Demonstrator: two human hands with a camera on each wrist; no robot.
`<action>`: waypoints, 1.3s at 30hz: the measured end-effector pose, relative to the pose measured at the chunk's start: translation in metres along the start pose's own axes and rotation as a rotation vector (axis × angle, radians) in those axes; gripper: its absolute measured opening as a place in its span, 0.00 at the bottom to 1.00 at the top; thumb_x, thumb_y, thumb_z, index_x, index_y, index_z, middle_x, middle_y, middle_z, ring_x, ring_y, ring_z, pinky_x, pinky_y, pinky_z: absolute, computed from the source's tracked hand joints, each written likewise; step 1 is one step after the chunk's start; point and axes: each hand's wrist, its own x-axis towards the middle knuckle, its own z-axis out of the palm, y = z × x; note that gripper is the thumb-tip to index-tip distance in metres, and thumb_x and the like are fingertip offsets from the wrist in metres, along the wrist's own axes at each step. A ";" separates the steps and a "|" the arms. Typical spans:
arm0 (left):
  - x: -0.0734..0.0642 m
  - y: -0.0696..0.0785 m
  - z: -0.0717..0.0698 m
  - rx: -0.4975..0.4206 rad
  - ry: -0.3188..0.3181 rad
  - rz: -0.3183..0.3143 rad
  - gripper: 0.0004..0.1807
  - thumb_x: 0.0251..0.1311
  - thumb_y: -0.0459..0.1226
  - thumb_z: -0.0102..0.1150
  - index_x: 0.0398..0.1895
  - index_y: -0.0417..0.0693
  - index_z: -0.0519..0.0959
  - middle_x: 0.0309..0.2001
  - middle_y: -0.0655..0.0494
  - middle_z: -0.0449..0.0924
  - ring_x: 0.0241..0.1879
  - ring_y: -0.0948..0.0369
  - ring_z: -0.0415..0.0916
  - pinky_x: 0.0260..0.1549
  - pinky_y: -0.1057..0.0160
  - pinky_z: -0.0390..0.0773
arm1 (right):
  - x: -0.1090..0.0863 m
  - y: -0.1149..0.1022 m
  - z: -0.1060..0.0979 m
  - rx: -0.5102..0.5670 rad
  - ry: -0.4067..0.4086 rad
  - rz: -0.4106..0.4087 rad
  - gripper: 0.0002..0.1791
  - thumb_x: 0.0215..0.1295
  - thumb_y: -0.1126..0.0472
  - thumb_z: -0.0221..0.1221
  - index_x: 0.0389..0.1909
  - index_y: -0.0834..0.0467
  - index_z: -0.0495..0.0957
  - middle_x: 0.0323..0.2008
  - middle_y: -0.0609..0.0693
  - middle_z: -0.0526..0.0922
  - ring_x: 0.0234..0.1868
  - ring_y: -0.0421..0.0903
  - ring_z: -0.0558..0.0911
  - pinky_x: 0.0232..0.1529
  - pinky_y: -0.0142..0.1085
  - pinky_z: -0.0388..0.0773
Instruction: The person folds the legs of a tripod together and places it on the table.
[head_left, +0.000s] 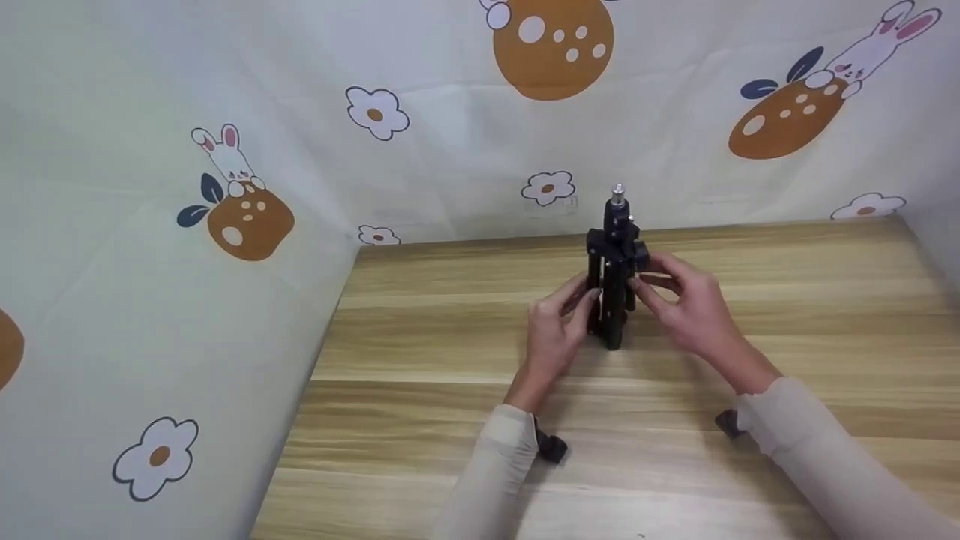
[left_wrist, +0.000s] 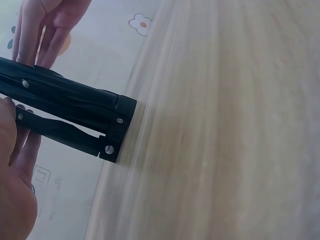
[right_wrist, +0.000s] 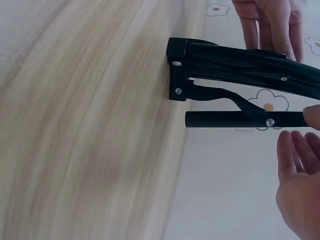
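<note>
A small black tripod stand (head_left: 615, 289), its legs folded close to the column, stands upright on the wooden table with a silver stud (head_left: 618, 193) on top. My left hand (head_left: 551, 330) pinches a leg on its left side between thumb and fingers. On the other side my right hand (head_left: 694, 311) holds a leg near the side knob (head_left: 640, 256), thumb in front. In the right wrist view one straight leg (right_wrist: 225, 119) sits slightly apart from the body, joined by a curved brace (right_wrist: 220, 94). The bottom bracket (left_wrist: 120, 127) is right at the table surface.
The wood-grain table (head_left: 420, 360) runs back to a cloth backdrop (head_left: 450, 165) printed with rabbits and flowers, which also rises along the left side. Black wrist devices (head_left: 553, 448) sit at both light sleeves.
</note>
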 end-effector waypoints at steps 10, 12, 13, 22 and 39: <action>0.000 0.004 0.003 -0.042 -0.003 -0.089 0.16 0.78 0.35 0.63 0.63 0.39 0.85 0.58 0.42 0.90 0.57 0.59 0.90 0.57 0.68 0.89 | -0.001 0.004 -0.002 -0.062 -0.025 0.006 0.14 0.73 0.70 0.68 0.57 0.63 0.87 0.54 0.59 0.90 0.51 0.32 0.87 0.55 0.25 0.88; 0.001 0.006 0.002 -0.046 -0.006 -0.110 0.16 0.78 0.35 0.63 0.64 0.39 0.85 0.59 0.43 0.89 0.57 0.59 0.89 0.57 0.68 0.88 | 0.000 0.005 -0.002 -0.065 -0.028 0.004 0.14 0.73 0.69 0.68 0.57 0.63 0.87 0.54 0.58 0.90 0.51 0.31 0.87 0.55 0.25 0.88; 0.002 0.007 0.002 -0.039 -0.006 -0.115 0.17 0.78 0.35 0.64 0.64 0.40 0.85 0.60 0.44 0.89 0.58 0.59 0.89 0.58 0.68 0.88 | 0.000 0.005 -0.002 -0.064 -0.030 0.004 0.14 0.73 0.69 0.67 0.57 0.64 0.87 0.54 0.58 0.90 0.51 0.30 0.87 0.55 0.25 0.88; 0.000 0.013 -0.004 0.076 0.159 0.021 0.19 0.71 0.38 0.73 0.62 0.47 0.86 0.57 0.52 0.90 0.55 0.55 0.88 0.61 0.65 0.88 | -0.002 0.007 -0.001 -0.051 -0.029 0.005 0.14 0.74 0.70 0.67 0.58 0.64 0.86 0.54 0.58 0.90 0.51 0.28 0.86 0.55 0.26 0.88; -0.008 0.019 0.002 -0.156 -0.005 0.034 0.13 0.67 0.34 0.75 0.50 0.39 0.86 0.48 0.46 0.90 0.45 0.59 0.90 0.50 0.63 0.93 | -0.003 0.007 0.001 -0.104 -0.043 0.003 0.14 0.74 0.70 0.66 0.58 0.66 0.85 0.56 0.59 0.90 0.53 0.36 0.88 0.57 0.26 0.87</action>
